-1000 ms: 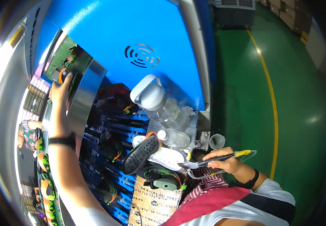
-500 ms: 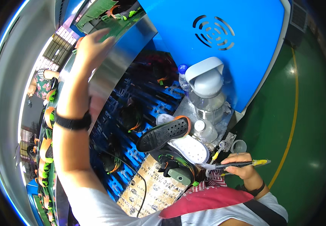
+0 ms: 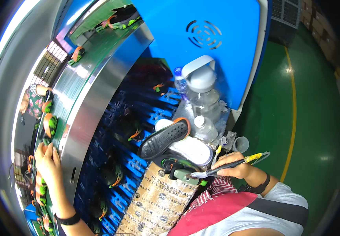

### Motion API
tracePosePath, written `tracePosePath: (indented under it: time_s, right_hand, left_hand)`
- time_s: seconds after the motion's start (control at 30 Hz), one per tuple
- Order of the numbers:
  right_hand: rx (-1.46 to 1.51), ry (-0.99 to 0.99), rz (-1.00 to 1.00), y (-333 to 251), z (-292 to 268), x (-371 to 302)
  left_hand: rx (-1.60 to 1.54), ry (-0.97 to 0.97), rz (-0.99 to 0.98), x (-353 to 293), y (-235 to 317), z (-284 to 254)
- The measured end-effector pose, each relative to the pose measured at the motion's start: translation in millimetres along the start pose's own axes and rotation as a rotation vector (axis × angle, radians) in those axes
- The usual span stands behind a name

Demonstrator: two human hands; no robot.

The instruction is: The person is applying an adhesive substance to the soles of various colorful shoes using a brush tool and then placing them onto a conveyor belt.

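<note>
Lower right of a black perforated sole point(image 3: 166, 137), the right hand point(image 3: 234, 166) is closed around a brush point(image 3: 213, 170), its pale bristles overlapping a grey-green block point(image 3: 181, 175). Well left of the sole, the left hand point(image 3: 49, 164) has come back from the belt's point(image 3: 67, 87) far stretch to a row of orange-and-green shoe pieces point(image 3: 50, 124); whether it grips one is unclear. The hands are wide apart. Far upper left of the sole, a lone shoe piece point(image 3: 76, 55) lies on the belt, suggesting it was released there.
</note>
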State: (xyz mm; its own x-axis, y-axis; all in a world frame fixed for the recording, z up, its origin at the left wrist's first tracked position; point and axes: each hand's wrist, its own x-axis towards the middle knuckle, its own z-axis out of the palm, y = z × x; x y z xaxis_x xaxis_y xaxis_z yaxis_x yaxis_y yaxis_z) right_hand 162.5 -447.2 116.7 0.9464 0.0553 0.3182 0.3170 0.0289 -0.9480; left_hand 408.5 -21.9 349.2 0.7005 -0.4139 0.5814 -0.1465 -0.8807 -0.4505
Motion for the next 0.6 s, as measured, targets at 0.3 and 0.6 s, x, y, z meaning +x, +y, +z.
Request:
tracePosePath:
  time_s: [0.3, 0.6]
  right_hand:
    - [0.009, -0.016, 0.071, -11.5, 35.9, 2.8]
    - [-0.083, -0.006, 0.007, -16.5, 47.3, -10.7]
  left_hand:
    - [-0.090, -0.145, -0.064, -41.4, -56.2, -8.8]
    - [0.008, -0.279, -0.259, -64.0, -83.8, -15.8]
